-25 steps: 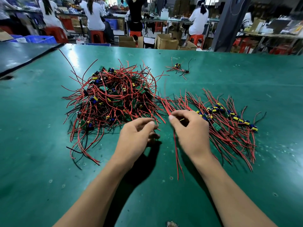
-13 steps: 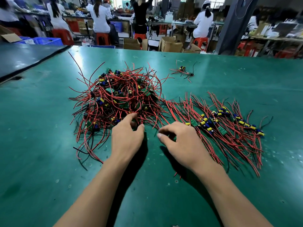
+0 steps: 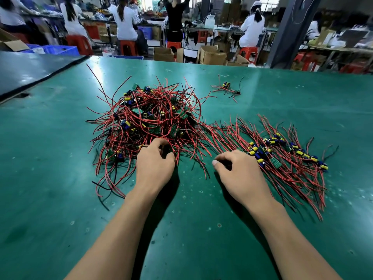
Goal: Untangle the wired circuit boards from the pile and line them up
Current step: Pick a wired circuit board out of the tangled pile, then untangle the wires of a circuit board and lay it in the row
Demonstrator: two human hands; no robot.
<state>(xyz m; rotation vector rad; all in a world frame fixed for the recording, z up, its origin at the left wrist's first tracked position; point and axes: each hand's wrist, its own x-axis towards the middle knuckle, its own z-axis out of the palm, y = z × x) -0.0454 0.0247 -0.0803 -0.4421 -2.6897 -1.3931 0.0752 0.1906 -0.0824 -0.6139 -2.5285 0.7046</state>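
Reaching into the near edge of the tangled pile (image 3: 149, 118), the left hand (image 3: 155, 164) has its fingers curled down among the red wires (image 3: 141, 128) and appears to be gripping a few of them, though whether a board sits inside that grip is hidden by the knuckles. The pile lies left of centre on the green table (image 3: 60, 178), a dense knot of leads and small green boards with blue and yellow parts. To its right, the sorted row (image 3: 282, 156) runs from near-centre out to the right, boards roughly in a line and leads fanned toward the near side. The right hand (image 3: 240, 172) rests at the left end of that row with fingers bent and thumb pointing left; I cannot tell whether it pinches anything or is merely poised. One stray board (image 3: 227, 85) lies well apart on the far side. The step in hand looks like selecting the next board from the heap (the sorting is perhaps a third done, judging by how much remains knotted). The next move probably calls for a slow pull toward the near side, with the right hand free to hold down or tease off any leads that snag, then laying the freed board at the left end of the row.
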